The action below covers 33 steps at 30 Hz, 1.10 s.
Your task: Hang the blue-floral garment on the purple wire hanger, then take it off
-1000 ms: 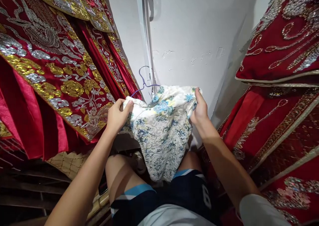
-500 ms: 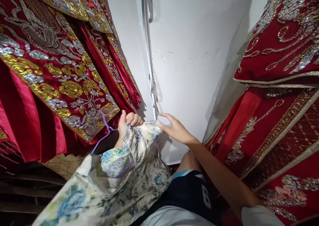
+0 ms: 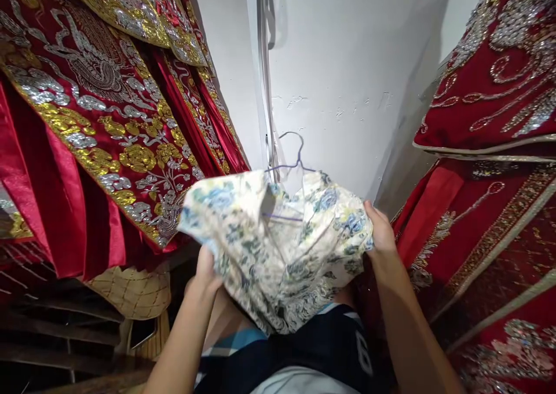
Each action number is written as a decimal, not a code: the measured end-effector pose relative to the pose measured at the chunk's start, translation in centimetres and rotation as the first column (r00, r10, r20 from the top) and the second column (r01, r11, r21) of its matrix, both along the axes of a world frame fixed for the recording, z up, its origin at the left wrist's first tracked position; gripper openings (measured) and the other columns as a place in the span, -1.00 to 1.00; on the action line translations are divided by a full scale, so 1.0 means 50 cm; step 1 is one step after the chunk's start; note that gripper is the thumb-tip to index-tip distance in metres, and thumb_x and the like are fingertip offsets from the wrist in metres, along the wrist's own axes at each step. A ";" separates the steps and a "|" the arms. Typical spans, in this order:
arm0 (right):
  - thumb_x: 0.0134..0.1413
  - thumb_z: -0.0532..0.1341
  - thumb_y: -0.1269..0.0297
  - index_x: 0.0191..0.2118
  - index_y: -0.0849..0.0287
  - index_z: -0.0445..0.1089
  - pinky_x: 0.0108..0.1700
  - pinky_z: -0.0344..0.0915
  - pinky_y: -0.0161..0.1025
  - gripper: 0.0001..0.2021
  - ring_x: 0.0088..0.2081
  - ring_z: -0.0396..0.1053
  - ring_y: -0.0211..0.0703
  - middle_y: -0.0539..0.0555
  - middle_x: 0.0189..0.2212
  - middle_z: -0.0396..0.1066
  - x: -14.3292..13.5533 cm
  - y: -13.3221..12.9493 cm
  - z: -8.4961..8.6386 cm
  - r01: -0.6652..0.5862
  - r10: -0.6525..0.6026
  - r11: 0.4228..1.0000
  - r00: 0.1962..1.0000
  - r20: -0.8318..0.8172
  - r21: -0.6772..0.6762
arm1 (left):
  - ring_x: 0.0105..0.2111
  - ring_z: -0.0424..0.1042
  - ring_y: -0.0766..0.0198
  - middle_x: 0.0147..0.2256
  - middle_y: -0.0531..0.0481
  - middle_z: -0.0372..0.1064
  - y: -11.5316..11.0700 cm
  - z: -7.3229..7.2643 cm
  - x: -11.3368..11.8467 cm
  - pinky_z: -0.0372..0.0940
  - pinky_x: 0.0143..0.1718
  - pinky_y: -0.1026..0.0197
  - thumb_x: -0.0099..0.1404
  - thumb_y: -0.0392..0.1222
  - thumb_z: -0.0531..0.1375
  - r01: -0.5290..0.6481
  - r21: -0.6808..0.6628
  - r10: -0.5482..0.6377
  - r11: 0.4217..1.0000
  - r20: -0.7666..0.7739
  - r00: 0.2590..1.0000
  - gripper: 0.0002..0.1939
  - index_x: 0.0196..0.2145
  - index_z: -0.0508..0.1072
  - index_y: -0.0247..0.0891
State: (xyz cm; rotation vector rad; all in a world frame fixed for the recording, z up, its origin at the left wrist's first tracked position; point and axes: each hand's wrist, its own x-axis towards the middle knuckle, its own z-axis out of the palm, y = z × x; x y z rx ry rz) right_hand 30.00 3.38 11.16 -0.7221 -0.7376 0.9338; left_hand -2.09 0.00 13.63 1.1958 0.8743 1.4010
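Observation:
A white floral dress (image 3: 243, 220) with blue and green flowers spreads out in front of me above my lap. Inside its neckline sits a thin purple hanger (image 3: 299, 163), its hook pointing up toward the wall. My left hand (image 3: 205, 269) is closed on the left sleeve edge, its fingertips hidden behind the cloth. At the other sleeve, my right hand (image 3: 380, 227) grips the fabric, thumb in front and fingers behind. The hanger's lower bar shows through the open neck. Gathered fabric bunches at the bottom, near my dark shorts (image 3: 313, 353).
Red embroidered garments with gold and silver sequins (image 3: 139, 156) hang on the left. More red beaded garments (image 3: 486, 110) hang on the right. Ahead is a white wall (image 3: 339, 64) with a vertical cable (image 3: 264, 81). A quilted beige cloth (image 3: 134, 292) lies at lower left.
The dress has turned to face me and stretched out between my hands. My left hand moved down to one sleeve, my right to the other. The hanger's hook now points up at centre.

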 end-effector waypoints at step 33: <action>0.30 0.04 -0.09 -0.30 0.07 0.17 -0.37 0.18 -0.26 -0.68 -0.54 0.25 -0.23 -0.14 -0.60 0.29 -0.264 -0.091 -0.126 -0.401 0.510 0.860 0.657 0.556 -0.315 | 0.02 0.50 -0.05 -0.06 -0.21 0.54 -0.082 -0.161 0.068 0.36 0.06 0.05 -0.07 -0.05 0.50 -0.272 -0.201 0.294 0.941 0.093 0.951 -0.34 -0.01 0.50 -0.29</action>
